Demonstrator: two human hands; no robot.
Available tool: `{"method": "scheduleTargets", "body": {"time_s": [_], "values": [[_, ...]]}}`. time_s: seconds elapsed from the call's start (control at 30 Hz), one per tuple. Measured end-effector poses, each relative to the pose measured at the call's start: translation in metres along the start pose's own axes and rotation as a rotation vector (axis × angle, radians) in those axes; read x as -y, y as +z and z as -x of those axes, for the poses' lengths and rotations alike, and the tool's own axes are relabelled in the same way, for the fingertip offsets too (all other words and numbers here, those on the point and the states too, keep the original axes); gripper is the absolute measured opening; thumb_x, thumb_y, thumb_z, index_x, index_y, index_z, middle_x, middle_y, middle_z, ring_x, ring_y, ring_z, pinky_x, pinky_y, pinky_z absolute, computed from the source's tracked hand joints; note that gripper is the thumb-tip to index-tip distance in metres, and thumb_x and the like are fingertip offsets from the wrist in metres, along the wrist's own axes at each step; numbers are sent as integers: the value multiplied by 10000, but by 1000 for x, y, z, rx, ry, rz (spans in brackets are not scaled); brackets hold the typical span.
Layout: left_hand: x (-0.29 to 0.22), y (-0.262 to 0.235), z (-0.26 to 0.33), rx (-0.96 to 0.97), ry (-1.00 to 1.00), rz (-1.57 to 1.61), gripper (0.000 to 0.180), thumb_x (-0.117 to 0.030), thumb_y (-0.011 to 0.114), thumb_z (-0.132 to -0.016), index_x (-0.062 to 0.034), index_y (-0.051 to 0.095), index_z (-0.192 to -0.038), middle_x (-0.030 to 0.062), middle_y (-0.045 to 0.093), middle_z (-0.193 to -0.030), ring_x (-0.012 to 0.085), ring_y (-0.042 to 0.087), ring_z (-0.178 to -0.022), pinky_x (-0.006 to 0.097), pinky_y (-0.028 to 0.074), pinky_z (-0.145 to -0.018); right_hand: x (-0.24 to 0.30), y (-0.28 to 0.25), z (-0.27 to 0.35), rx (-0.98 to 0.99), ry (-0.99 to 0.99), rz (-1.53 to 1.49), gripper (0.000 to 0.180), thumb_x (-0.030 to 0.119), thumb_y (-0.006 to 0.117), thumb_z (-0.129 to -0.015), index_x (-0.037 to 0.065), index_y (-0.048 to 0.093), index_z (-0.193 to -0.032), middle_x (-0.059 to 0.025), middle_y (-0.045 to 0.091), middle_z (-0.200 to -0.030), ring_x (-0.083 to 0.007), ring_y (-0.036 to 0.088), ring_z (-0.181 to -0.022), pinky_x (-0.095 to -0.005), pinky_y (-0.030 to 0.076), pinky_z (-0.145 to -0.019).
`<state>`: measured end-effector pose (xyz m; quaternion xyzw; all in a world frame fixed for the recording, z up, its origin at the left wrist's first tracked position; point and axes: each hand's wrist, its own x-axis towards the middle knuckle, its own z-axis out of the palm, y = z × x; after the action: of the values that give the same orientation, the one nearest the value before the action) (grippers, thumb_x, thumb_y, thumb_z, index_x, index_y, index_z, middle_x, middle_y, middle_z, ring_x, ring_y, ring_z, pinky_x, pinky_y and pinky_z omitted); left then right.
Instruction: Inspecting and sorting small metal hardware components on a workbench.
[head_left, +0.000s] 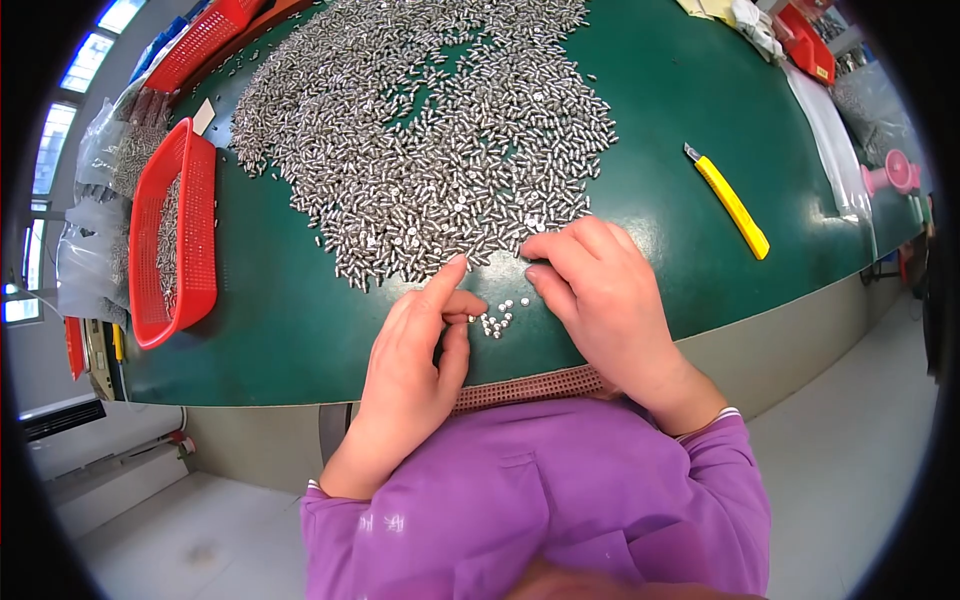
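A broad pile of small silver metal pins with tapered ends (pixel 440 170) covers the far middle of the green table. My left hand (pixel 415 350) is at the pile's near edge, its index finger stretched toward the pins and its other fingers apart from it. My right hand (pixel 610 295) is across from it, index fingertip at the pile's edge and thumb a little apart below; nothing shows clearly between them. In the gap between my hands, several pins seen end-on form a small separate group (pixel 495 325), close to my left fingertips. A few more end-on pins lie scattered along the pile's near side.
At the left stands a red perforated basket (pixel 200 240) holding more pins, with clear plastic bags (pixel 95 250) beside it. A yellow utility knife (pixel 730 205) lies on the table (pixel 660 120) at the right. Further right are a white sheet (pixel 825 140) and a pink object (pixel 895 173).
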<state>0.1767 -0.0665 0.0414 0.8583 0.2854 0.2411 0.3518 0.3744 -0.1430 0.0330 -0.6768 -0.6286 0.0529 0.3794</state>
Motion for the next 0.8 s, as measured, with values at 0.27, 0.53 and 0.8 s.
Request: {"method": "scheduleTargets", "body": {"time_s": [0.27,0.53,0.8], "values": [[10,2,-7,-224,36,-252,347,134,610,-851,-18,651,-1161,113,624,-1063,234,613,-918,322,512,-829,-1,4,0,-1,-79,94,162,32,701,-823,65,586,-933,-90,529,-886,-286,542,-834,-377,480,-736],[10,4,-18,-252,66,-425,225,-5,758,-763,-64,702,-972,92,573,-1009,294,533,-956,399,444,-831,1,-2,-2,25,-61,-43,124,36,714,-817,71,618,-888,-80,540,-873,-282,567,-827,-389,489,-717],[7,4,-19,-244,41,-470,179,-30,769,-755,-74,692,-911,83,561,-984,296,526,-961,410,433,-842,-1,-6,-1,66,-34,-142,125,31,725,-822,77,691,-933,-65,581,-886,-258,616,-816,-372,511,-698]]}}
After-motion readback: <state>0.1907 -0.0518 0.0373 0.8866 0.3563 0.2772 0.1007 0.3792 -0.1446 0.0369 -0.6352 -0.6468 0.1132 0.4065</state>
